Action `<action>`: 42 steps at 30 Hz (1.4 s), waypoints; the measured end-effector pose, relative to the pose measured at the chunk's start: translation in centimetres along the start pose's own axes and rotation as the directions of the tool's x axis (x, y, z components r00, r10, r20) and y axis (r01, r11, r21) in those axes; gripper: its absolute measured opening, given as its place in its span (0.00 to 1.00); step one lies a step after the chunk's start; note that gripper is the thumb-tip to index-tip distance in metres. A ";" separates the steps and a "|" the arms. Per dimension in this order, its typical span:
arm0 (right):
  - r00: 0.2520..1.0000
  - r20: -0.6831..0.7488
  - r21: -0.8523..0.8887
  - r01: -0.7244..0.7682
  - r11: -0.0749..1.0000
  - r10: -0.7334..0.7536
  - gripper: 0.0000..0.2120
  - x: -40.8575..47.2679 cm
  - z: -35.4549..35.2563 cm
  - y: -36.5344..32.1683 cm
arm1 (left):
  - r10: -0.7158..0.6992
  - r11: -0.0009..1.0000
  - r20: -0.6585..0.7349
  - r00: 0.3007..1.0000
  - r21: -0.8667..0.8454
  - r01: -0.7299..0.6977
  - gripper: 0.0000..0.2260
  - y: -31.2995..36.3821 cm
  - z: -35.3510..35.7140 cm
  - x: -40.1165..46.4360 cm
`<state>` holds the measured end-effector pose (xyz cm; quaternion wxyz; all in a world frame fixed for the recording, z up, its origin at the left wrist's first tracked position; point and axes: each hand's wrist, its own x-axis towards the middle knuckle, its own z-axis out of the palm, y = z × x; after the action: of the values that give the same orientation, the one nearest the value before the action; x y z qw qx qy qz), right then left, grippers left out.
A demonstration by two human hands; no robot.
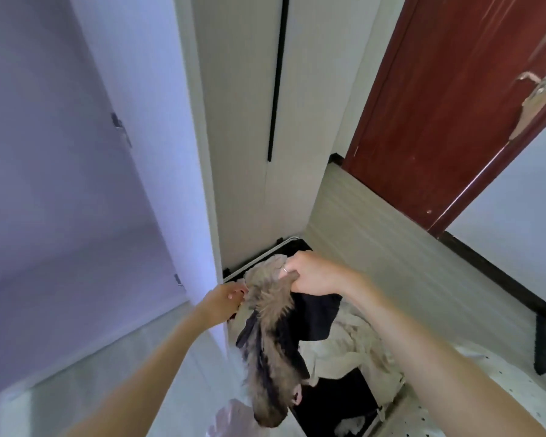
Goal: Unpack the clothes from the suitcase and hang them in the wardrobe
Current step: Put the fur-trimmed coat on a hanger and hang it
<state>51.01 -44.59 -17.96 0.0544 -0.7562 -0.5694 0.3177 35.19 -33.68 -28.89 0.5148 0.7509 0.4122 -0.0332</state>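
Both forearms reach forward; the right hand point(316, 274) and left hand point(226, 301) pinch a furry brown garment point(270, 339) above the open suitcase point(338, 402); white wardrobe door point(158, 152) at 10 o'clock.

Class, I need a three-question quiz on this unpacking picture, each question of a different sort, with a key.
1. True or false: both hands grip the furry brown garment.
2. Multiple choice: the open suitcase lies A) on a bed, B) on the floor at the foot of the wardrobe, C) on a chair.
3. Short answer: what colour is the door to the right of the wardrobe?

Key
1. True: the left hand holds its upper edge and the right hand grips its top.
2. B.
3. Dark red-brown.
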 end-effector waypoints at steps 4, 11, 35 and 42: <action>0.987 0.104 -0.083 0.128 0.988 -0.119 0.12 2.9 1.9 -6.8 | -0.093 0.987 -0.057 0.994 -0.140 0.084 0.11 -4.0 -5.3 -3.7; 0.920 0.205 -0.159 0.367 0.917 -0.333 0.15 8.5 4.9 -20.3 | -0.194 0.962 -0.217 0.957 -0.232 0.143 0.13 -12.5 -14.7 -10.4; 0.294 -0.115 -0.548 0.778 0.308 -0.949 0.20 29.6 3.2 -47.5 | -0.351 0.926 -0.621 0.700 -0.339 0.164 0.19 -27.6 -43.2 -12.2; 0.220 -0.111 -0.364 0.899 0.245 -0.969 0.23 36.0 -0.8 -51.3 | -0.044 0.950 -0.661 0.749 -0.259 -0.172 0.32 -24.4 -49.8 -8.0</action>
<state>14.48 5.64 -9.63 0.2403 -0.2971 -0.9237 0.0293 -4.73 4.69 -20.01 0.4460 0.6396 0.5408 0.3153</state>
